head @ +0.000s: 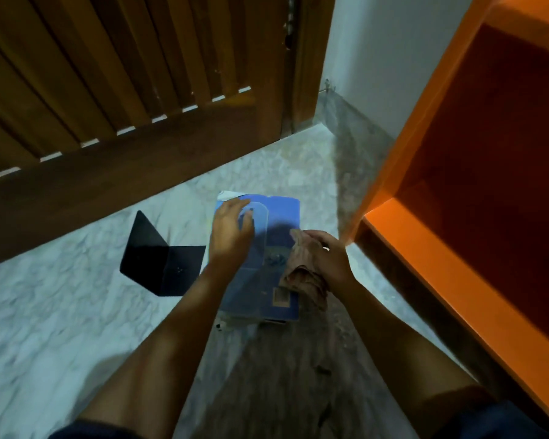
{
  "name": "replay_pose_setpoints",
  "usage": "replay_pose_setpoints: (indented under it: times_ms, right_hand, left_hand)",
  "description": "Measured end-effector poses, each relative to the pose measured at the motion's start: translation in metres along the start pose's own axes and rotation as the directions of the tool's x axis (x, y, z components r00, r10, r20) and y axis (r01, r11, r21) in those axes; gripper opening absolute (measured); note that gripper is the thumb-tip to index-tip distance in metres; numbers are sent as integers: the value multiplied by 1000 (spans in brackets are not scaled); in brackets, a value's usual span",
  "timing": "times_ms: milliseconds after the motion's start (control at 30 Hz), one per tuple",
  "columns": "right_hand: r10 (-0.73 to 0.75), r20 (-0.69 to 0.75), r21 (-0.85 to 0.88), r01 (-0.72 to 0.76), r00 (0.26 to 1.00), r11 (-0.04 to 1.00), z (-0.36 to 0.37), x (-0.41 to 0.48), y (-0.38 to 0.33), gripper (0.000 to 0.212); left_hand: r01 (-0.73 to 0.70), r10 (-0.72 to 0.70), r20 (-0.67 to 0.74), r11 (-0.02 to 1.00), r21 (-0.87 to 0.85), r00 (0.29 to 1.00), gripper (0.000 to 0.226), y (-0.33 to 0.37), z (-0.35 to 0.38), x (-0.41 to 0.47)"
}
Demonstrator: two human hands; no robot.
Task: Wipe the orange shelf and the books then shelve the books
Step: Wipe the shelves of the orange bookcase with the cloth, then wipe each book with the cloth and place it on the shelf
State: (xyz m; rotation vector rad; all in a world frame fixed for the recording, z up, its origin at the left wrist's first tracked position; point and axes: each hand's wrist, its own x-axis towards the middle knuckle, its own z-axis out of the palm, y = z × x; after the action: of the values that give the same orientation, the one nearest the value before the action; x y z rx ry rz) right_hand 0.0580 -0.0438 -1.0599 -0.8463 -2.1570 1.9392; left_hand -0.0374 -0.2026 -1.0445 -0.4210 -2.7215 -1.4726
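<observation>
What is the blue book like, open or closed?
Closed. The blue book lies flat, whole cover facing up, no pages showing. The left hand rests on it; the right hand grips a cloth.

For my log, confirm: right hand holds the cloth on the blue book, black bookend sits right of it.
Wrong: the head view shows the black bookend left of the blue book. The right hand does hold the cloth on it.

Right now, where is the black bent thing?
In the head view, the black bookend stands on the floor left of the blue book, near the wooden door.
</observation>
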Motion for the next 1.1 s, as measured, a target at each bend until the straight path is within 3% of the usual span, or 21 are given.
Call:
replay_pose_setpoints:
  times_ms: [67, 133, 233, 400, 567, 800, 967, 1100]
  right_hand:
    - [61, -2, 71, -61, 998, 996, 11, 7, 6, 4]
    - [68, -21, 95, -66, 997, 993, 17, 16, 11, 5]
    - [95, -53, 124, -88, 994, 988, 23, 33, 18, 1]
    - [17, -43, 75, -14, 999, 997, 29, 42, 30, 18]
    - [75, 48, -68, -71, 996, 995, 33, 37, 31, 34]
    - [57, -51, -184, -65, 997, 981, 48, 1, 21, 37]
    - [63, -24, -228, -67, 998, 971, 50, -20, 18, 39]
    - [119, -34, -190, -124, 992, 974, 42, -38, 16, 33]
  left_hand:
    - [67, -67, -1, 993, 94, 998, 54, -35, -10, 0]
    - [165, -173, 52, 977, 137, 983, 57, -57, -15, 1]
    - [149, -155, 134, 987, 52, 979, 38, -79, -12, 4]
    - [260, -224, 211, 952, -160, 951, 45, -87, -13, -3]
    - [383, -350, 247, 918, -101, 904, 70, -86, -25, -19]
    - [339, -322, 159, 935, -101, 933, 85, -59, -51, -49]
    - [326, -320, 85, 942, -73, 944, 66, -36, -52, -57]
    - [353, -335, 147, 928, -119, 931, 62, -27, -53, -57]
